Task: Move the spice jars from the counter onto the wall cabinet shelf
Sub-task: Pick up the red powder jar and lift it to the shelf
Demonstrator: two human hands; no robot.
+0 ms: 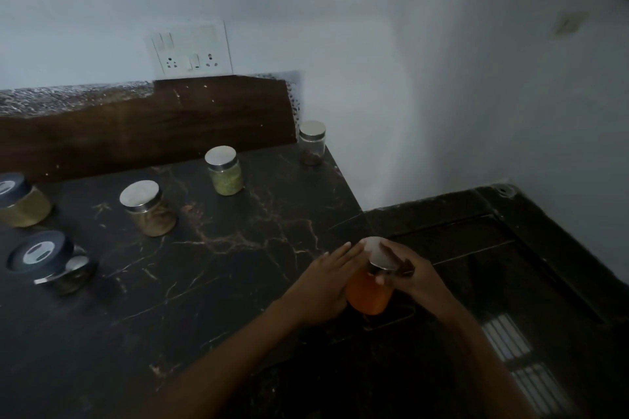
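An orange spice jar (369, 296) with a silver lid is held between both hands over the counter's right edge. My left hand (325, 277) lies against its left side with fingers stretched toward the lid. My right hand (413, 274) grips the lid and right side, thumb curled over the rim. On the dark marble counter (211, 265) stand a green-filled jar (225, 171), a brown-filled jar (149, 208), a nearly empty dark jar (312, 143) at the back corner, a black-lidded yellow jar (20, 201) at the left edge, and a black-lidded jar (51, 260) at the front left. No wall cabinet is in view.
A wooden backsplash panel (153, 126) runs behind the jars, with a switch and socket plate (190, 49) on the wall above. To the right, past the counter's edge, lies a lower dark surface (493, 265) beside the white wall.
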